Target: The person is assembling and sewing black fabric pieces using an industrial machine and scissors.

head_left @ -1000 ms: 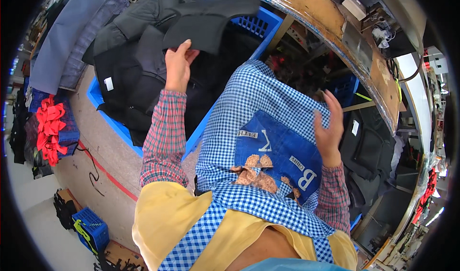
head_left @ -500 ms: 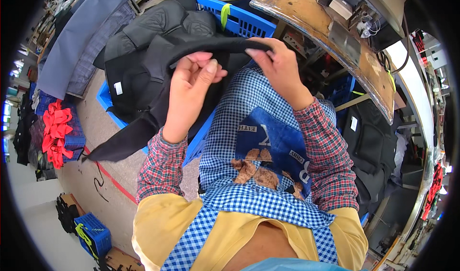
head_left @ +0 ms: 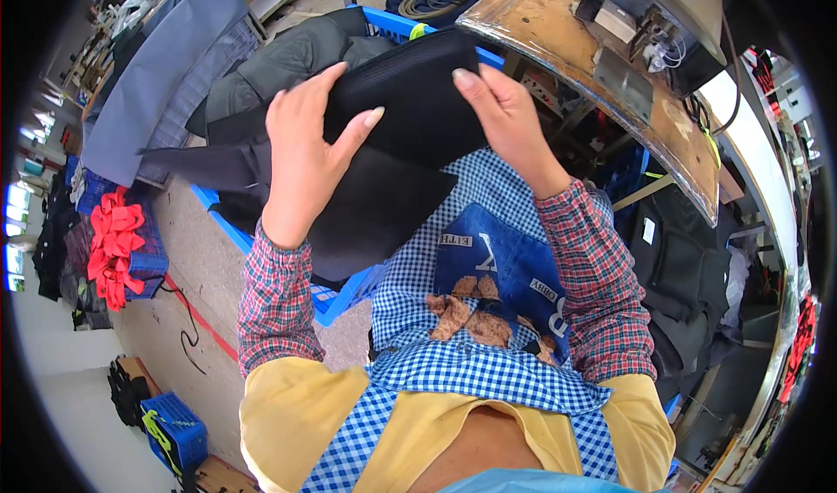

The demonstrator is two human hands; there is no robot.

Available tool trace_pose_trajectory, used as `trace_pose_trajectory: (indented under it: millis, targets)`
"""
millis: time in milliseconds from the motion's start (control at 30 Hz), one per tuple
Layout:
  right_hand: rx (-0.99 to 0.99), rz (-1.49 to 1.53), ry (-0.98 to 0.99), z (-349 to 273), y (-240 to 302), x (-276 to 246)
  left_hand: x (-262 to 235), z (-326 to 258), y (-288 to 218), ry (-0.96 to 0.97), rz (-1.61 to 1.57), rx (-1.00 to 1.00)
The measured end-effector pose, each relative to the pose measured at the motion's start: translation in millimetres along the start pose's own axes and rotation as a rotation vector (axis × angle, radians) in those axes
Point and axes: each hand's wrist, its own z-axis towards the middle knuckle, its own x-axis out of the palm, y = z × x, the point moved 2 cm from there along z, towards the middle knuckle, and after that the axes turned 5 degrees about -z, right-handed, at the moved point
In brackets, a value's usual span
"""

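Note:
My left hand (head_left: 309,149) and my right hand (head_left: 504,114) both grip a black fabric piece (head_left: 410,109), held up in front of my chest. The left hand clasps its left edge with fingers over the top. On the right edge, my right hand pinches the cloth with the thumb on top. A flat black panel of it hangs down below the hands onto my blue checked apron (head_left: 488,258). Behind the cloth stands a blue plastic crate (head_left: 336,297) heaped with dark garments (head_left: 288,66).
A worn wooden work table (head_left: 602,83) with a sewing machine (head_left: 663,13) curves along the upper right. Grey cloth (head_left: 166,74) lies at the upper left, red fabric (head_left: 113,240) on the left, a small blue crate (head_left: 174,428) on the floor. Black garments (head_left: 689,275) hang at the right.
My left hand lifted the black piece out of the crate heap. My right hand rose from my lap to meet it, and both now hold it closer to me.

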Motion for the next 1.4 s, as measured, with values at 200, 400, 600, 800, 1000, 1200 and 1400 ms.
trace_pose_trajectory:
  millis: [200,400,600,800,1000,1200,1400]
  targets:
    - [0.09,-0.011,-0.08,0,4,-4,18,40,-2,0.16,-0.371,-0.197]
    - [0.099,-0.078,0.216,-7,11,-36,14,43,14,0.166,-0.671,-0.223]
    - [0.012,-0.134,0.058,-1,2,-40,12,49,37,0.116,-0.77,-0.308]
    - [-0.297,-0.399,-0.106,-10,7,-10,-17,72,77,-0.315,-0.922,-0.417]
    - [-0.147,-0.529,0.26,-70,-4,53,-25,83,87,-0.402,-1.111,-0.554]
    - [-0.13,-0.355,-0.093,-46,-7,60,-19,81,92,-0.428,-1.295,-0.664]
    - [0.046,-0.068,-0.201,-9,-8,7,-25,94,72,-0.395,-0.319,-0.131]
